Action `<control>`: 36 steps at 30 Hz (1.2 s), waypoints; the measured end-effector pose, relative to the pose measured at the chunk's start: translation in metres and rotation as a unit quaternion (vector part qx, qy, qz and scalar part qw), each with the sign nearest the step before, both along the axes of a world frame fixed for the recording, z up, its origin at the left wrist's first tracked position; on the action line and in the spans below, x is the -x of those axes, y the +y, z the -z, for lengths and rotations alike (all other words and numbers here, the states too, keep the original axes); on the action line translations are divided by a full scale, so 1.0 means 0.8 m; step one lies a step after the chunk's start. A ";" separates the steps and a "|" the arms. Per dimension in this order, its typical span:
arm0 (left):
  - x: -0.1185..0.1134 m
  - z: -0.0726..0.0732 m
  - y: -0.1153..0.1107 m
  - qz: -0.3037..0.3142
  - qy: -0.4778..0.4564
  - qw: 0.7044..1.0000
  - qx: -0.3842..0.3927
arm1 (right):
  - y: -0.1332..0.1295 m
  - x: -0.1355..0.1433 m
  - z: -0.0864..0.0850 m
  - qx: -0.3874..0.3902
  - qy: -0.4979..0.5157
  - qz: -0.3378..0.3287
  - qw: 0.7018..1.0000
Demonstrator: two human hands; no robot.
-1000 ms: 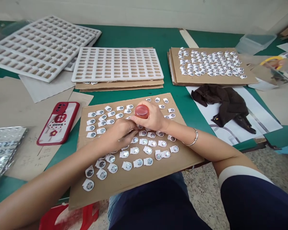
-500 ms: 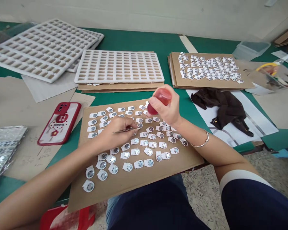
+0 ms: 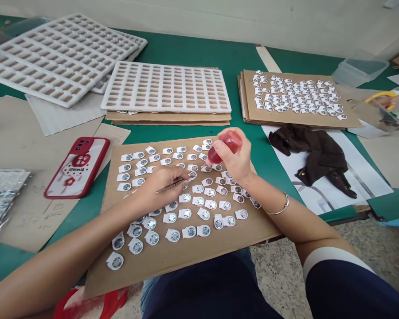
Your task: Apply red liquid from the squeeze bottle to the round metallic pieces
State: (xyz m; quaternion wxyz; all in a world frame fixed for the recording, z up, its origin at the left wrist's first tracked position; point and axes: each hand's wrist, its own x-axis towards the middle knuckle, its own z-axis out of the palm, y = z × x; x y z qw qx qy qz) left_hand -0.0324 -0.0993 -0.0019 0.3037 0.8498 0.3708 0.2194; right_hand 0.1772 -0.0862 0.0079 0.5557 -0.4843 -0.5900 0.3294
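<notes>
In front of me lies a cardboard sheet (image 3: 173,261) covered with rows of small round silvery parts on white tabs (image 3: 204,214). My left hand (image 3: 164,184) is closed round slim metal tweezers (image 3: 170,186), whose tip end is at one of these parts (image 3: 192,176) near the middle of the sheet. My right hand (image 3: 240,161) wraps round a red, translucent squeeze bottle (image 3: 231,141), tilted with its lower end towards the parts just right of my left hand. The fingers partly hide the bottle, and its outlet cannot be made out.
White slotted trays (image 3: 166,88) lie behind on cardboard, with more (image 3: 63,57) stacked at left. Another cardboard sheet (image 3: 302,117) with similar parts is back right. A phone in a red case (image 3: 78,168) lies left; dark cloth (image 3: 314,150) and a clear box (image 3: 361,71) are right.
The camera view has shifted slightly. My right hand and the red bottle have dropped a little towards the sheet. The left hand keeps the tweezers at the same part.
</notes>
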 end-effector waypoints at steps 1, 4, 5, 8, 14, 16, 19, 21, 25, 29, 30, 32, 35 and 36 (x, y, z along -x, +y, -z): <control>0.001 0.004 0.001 0.002 -0.001 1.000 -0.012 | -0.001 0.000 0.001 -0.003 -0.003 0.006 1.000; 0.001 0.009 0.002 0.000 0.004 1.000 -0.026 | 0.000 0.001 0.006 -0.032 -0.037 0.029 0.998; 0.001 0.009 0.002 0.001 0.006 1.000 -0.027 | 0.000 0.002 0.008 -0.042 -0.053 0.033 0.997; -0.001 0.001 0.001 0.022 0.017 0.999 -0.030 | 0.002 0.005 0.014 -0.050 -0.086 0.027 0.995; -0.003 -0.017 -0.002 0.071 0.035 0.996 -0.033 | 0.001 0.009 0.021 -0.039 -0.096 0.021 0.994; -0.002 -0.016 -0.002 0.071 0.030 0.996 -0.040 | 0.000 0.009 0.023 -0.029 -0.096 0.018 0.995; -0.001 -0.013 -0.002 0.072 0.030 0.996 -0.047 | 0.000 0.011 0.027 -0.020 -0.095 0.016 0.995; 0.000 -0.010 -0.003 0.071 0.031 0.996 -0.051 | 0.000 0.012 0.029 -0.020 -0.091 0.014 0.996; 0.001 -0.007 -0.004 0.072 0.037 0.996 -0.047 | -0.001 0.014 0.031 -0.022 -0.080 0.002 0.997; 0.002 -0.003 -0.004 0.077 0.035 0.996 -0.039 | -0.001 0.014 0.032 -0.022 -0.075 -0.001 0.997; 0.002 -0.003 -0.004 0.078 0.033 0.996 -0.040 | -0.001 0.014 0.032 -0.022 -0.076 -0.001 0.997; 0.003 -0.002 -0.003 0.079 0.027 0.996 -0.042 | -0.001 0.014 0.033 -0.021 -0.078 -0.004 0.997; 0.003 -0.003 -0.004 0.080 0.021 0.996 -0.044 | 0.000 0.015 0.034 -0.022 -0.080 -0.007 0.997; 0.002 -0.003 -0.004 0.080 0.020 0.996 -0.045 | 0.000 0.015 0.034 -0.024 -0.081 -0.007 0.996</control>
